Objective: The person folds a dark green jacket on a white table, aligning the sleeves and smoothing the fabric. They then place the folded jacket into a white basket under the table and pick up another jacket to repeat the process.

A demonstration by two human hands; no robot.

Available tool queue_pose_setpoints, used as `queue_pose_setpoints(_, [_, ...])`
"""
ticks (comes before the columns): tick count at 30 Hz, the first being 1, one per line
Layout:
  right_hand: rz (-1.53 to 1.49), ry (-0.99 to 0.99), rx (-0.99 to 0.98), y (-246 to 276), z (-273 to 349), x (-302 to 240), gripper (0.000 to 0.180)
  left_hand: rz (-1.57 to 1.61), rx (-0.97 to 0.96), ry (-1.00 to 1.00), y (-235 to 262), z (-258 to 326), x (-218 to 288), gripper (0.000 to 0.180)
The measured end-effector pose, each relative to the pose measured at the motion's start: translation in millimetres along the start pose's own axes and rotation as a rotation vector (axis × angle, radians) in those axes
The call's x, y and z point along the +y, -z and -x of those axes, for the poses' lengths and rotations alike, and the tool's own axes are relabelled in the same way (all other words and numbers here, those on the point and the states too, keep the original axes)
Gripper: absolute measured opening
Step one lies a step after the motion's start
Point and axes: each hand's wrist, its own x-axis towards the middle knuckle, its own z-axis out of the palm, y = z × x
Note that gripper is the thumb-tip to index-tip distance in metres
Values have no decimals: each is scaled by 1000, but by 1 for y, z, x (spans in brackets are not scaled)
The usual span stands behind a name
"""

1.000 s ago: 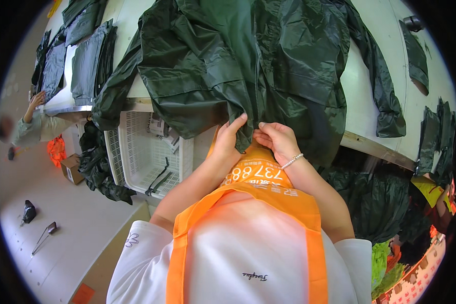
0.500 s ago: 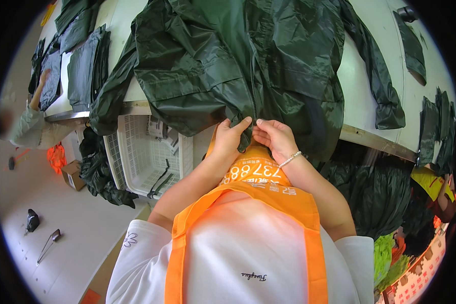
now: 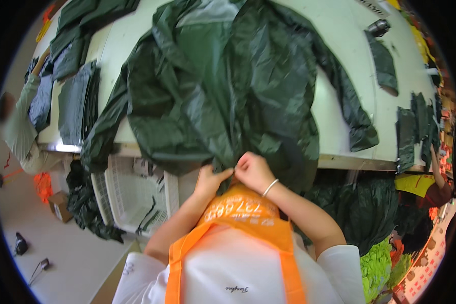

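A dark green raincoat (image 3: pixel 273 86) lies spread on the pale table, its sleeves out to both sides and its front hem hanging over the near edge. My left hand (image 3: pixel 210 180) is closed on the hem at the bottom of the front zip, thumb pointing across toward the other hand. Right beside it, my right hand (image 3: pixel 254 172) pinches the coat's front edge at the zip's lower end. Fingertips of the two hands nearly touch. The small zip parts between them are hidden by the fingers and blurred.
Folded dark garments (image 3: pixel 76 104) are stacked at the table's left, near another person's sleeve (image 3: pixel 23 124). Below the edge stands a white plastic basket (image 3: pixel 172 195). Dark fabric (image 3: pixel 357 202) hangs at right, near a second person in a yellow top (image 3: pixel 414 185).
The view has shifted, so the raincoat and both hands sit lower and more of the collar and table shows. Both hands still grip the zip's lower end; my right hand has turned knuckles up.
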Motion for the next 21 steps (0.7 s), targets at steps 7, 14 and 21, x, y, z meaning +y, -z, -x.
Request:
queue_pose_setpoints(7, [960, 664, -137, 47, -42, -36, 9, -661, -55, -424, 4, 3, -37, 30])
queue_pose_setpoints(14, [1084, 825, 410, 150, -219, -99, 16, -894, -93, -146, 2, 12, -76, 41])
queue_pose_setpoints(21, [862, 719, 561, 170, -304, -107, 5, -1166, 43, 80, 5, 17, -84, 45])
